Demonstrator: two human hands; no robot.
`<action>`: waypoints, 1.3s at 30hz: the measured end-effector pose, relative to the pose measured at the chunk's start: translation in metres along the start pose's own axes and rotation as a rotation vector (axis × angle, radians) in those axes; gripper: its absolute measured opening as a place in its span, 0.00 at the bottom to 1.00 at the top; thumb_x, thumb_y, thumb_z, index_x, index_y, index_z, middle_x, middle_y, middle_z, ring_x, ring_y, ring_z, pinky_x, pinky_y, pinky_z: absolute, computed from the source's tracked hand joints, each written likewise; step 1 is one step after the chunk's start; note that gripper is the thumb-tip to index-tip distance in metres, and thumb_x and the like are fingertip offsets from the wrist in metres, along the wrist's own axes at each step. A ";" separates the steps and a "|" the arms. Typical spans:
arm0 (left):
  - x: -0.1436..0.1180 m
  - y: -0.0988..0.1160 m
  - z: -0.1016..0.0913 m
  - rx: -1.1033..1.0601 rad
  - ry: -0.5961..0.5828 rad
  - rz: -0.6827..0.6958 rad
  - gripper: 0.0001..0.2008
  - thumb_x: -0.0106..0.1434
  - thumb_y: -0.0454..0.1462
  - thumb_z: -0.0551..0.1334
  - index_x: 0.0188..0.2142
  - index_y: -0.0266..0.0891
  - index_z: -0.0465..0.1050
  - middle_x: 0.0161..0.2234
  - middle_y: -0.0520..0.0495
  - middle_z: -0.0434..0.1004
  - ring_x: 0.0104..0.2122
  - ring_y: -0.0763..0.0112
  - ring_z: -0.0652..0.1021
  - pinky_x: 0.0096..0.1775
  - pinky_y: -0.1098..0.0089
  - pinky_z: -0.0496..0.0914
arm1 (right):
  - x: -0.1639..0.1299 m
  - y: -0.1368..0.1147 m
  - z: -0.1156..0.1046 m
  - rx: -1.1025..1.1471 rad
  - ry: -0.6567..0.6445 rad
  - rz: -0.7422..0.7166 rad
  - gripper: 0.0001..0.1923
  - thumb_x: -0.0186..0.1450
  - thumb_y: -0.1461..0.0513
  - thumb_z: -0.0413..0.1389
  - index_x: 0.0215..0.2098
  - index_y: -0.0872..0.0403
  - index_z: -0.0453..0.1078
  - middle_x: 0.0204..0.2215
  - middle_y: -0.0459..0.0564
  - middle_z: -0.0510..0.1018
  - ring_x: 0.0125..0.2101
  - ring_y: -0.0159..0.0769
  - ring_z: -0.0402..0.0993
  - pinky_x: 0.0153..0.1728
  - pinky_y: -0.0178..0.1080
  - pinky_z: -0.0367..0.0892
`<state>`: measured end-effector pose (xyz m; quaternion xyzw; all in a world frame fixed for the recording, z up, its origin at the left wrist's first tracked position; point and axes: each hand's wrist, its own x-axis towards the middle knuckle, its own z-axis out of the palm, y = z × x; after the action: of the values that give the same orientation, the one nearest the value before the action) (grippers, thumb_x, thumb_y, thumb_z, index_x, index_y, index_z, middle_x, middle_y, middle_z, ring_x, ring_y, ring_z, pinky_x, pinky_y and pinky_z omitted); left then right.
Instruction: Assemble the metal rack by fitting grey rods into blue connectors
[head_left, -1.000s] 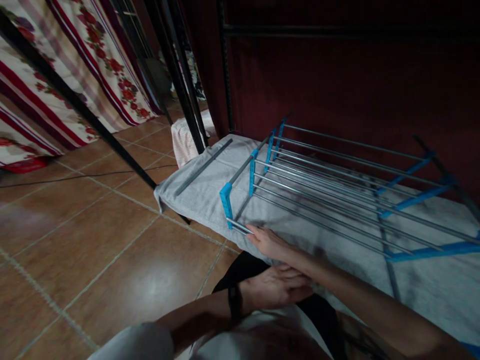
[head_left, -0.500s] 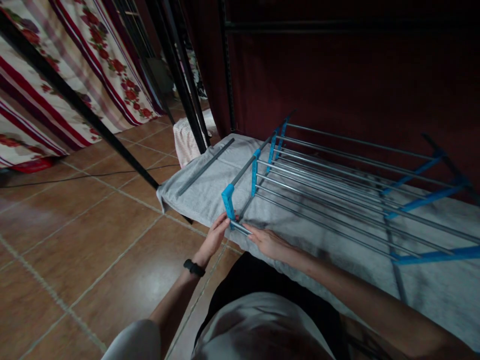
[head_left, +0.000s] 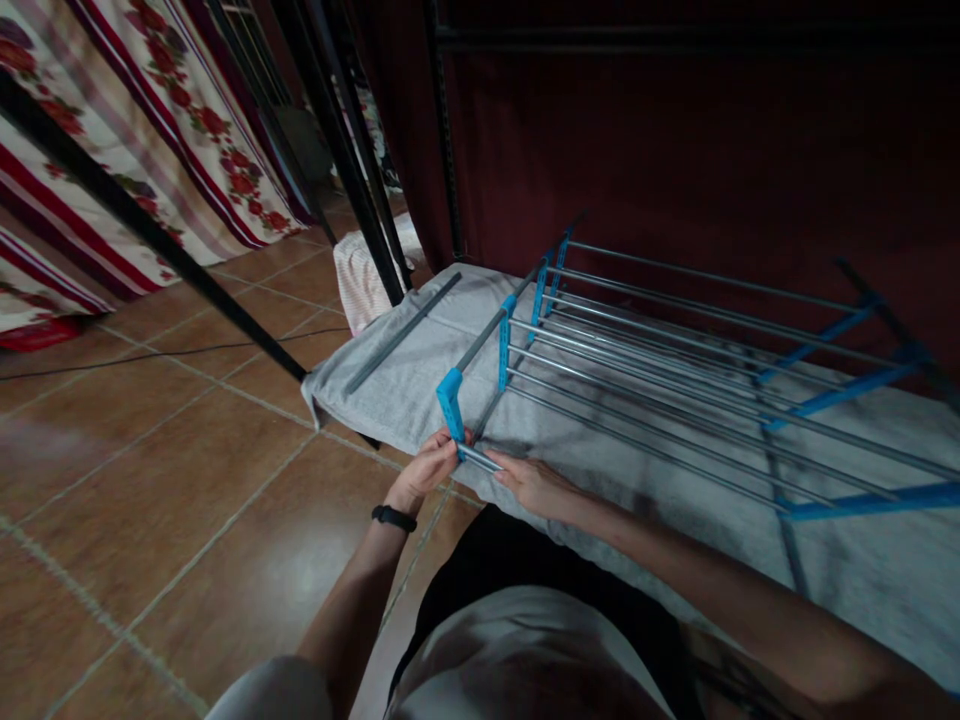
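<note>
Left hand (head_left: pixel 426 468) extended forward, palm turned inward, fingers curled and pinched shut at tips; black band on left wrist (head_left: pixel 394 518), forearm bare, running back toward lower frame edge. Right hand (head_left: pixel 534 483) extended forward and leftward, palm down, fingers loosely bent, tips close to left fingertips. Right forearm bare, reaching diagonally from lower right. Both elbows bent.

The rack (head_left: pixel 675 370) runs off the right edge, well away from both hands. The left hand (head_left: pixel 424 470) covers the lower tip of the blue bracket (head_left: pixel 451 395); its fingertips there are too dim to tell apart.
</note>
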<state>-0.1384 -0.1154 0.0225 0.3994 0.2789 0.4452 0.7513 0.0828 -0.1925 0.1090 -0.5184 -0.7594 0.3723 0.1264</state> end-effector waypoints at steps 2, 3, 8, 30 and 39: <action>0.001 0.001 -0.001 0.006 -0.017 -0.018 0.23 0.48 0.47 0.77 0.38 0.34 0.79 0.36 0.43 0.79 0.44 0.60 0.76 0.46 0.65 0.66 | 0.004 -0.003 0.000 -0.026 0.010 -0.042 0.22 0.71 0.62 0.46 0.62 0.53 0.65 0.48 0.53 0.80 0.47 0.39 0.77 0.48 0.39 0.69; 0.001 0.002 -0.002 0.005 -0.024 -0.028 0.23 0.48 0.47 0.77 0.38 0.34 0.79 0.36 0.43 0.79 0.44 0.59 0.76 0.46 0.64 0.66 | 0.007 -0.005 0.001 -0.041 0.020 -0.068 0.21 0.70 0.64 0.46 0.60 0.53 0.66 0.49 0.53 0.79 0.48 0.38 0.76 0.50 0.38 0.68; 0.003 0.000 -0.002 -0.031 0.002 -0.025 0.21 0.48 0.45 0.77 0.38 0.36 0.78 0.36 0.44 0.80 0.45 0.57 0.78 0.50 0.61 0.68 | 0.040 -0.025 0.004 -0.084 0.037 -0.031 0.17 0.69 0.65 0.49 0.55 0.52 0.65 0.54 0.53 0.76 0.51 0.37 0.74 0.50 0.37 0.66; 0.000 -0.004 0.002 -0.037 0.067 0.012 0.19 0.51 0.42 0.76 0.42 0.38 0.81 0.41 0.45 0.81 0.50 0.60 0.77 0.56 0.62 0.66 | 0.051 -0.045 0.001 -0.277 0.013 0.068 0.19 0.76 0.59 0.39 0.57 0.54 0.66 0.49 0.60 0.79 0.47 0.44 0.79 0.44 0.41 0.69; 0.000 -0.005 0.006 -0.057 0.035 0.031 0.22 0.54 0.48 0.74 0.44 0.38 0.80 0.49 0.40 0.79 0.55 0.54 0.74 0.59 0.57 0.64 | 0.055 -0.035 0.009 -0.303 0.028 0.039 0.19 0.75 0.59 0.41 0.59 0.54 0.65 0.49 0.58 0.80 0.46 0.44 0.79 0.45 0.41 0.69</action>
<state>-0.1316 -0.1187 0.0214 0.3744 0.2731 0.4713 0.7504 0.0299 -0.1545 0.1161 -0.5514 -0.7947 0.2488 0.0498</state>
